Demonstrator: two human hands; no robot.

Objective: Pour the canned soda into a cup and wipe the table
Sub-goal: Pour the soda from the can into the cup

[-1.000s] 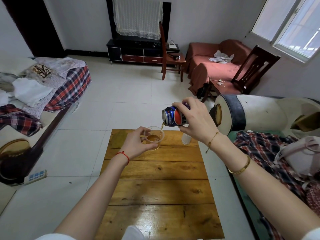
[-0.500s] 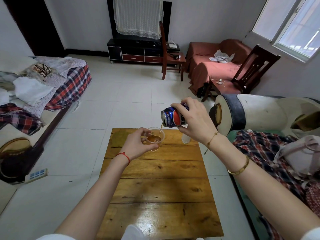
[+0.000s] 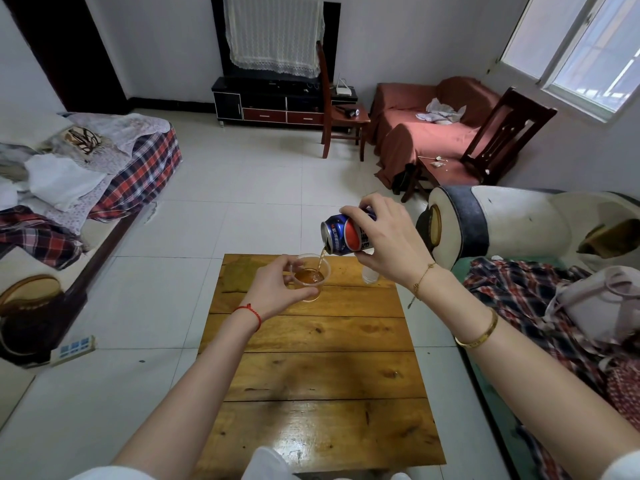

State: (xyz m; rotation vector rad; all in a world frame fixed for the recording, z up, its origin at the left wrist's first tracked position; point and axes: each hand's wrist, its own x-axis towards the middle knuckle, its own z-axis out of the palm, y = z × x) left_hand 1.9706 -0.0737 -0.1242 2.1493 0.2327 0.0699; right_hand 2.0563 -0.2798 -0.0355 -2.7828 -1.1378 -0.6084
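From the head camera, the person's right hand (image 3: pixel 384 244) has its grip wrapped round a blue aluminium soda can with a red and white logo (image 3: pixel 346 236), fingers over the top and thumb underneath. The can is tipped nearly on its side, mouth to the left, above the cup. A thin brown stream (image 3: pixel 321 262) falls from the mouth into a small clear plastic cup (image 3: pixel 310 277), which is partly filled with amber liquid. The left hand (image 3: pixel 277 285) grips this cup from its left side, fingers curled round the wall, at the far end of the varnished wooden plank worktop (image 3: pixel 318 375). A second, empty clear cup (image 3: pixel 369 277) stands just right of it, partly hidden behind the right hand.
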